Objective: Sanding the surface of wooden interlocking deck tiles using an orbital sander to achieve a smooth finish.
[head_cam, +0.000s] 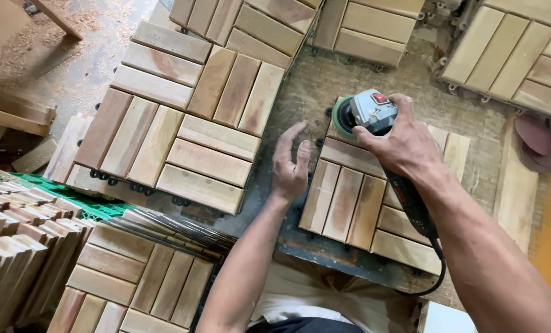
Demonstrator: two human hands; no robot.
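My right hand [405, 145] grips a grey power sander [369, 113] with a green disc and a red button; its disc rests on the far left corner of a wooden slat tile [349, 200] lying on the workbench [306, 92]. A black cable [420, 222] runs back from the sander along my right forearm. My left hand [289, 163] hovers just left of that tile, fingers spread and holding nothing.
Stacks of similar slat tiles lie to the left [176, 117], at the near left [139, 277], and along the far edge [522, 55]. Green plastic bases [72, 200] and a pile of wood strips [10, 246] sit at the left. Sanding discs [537, 142] lie at right.
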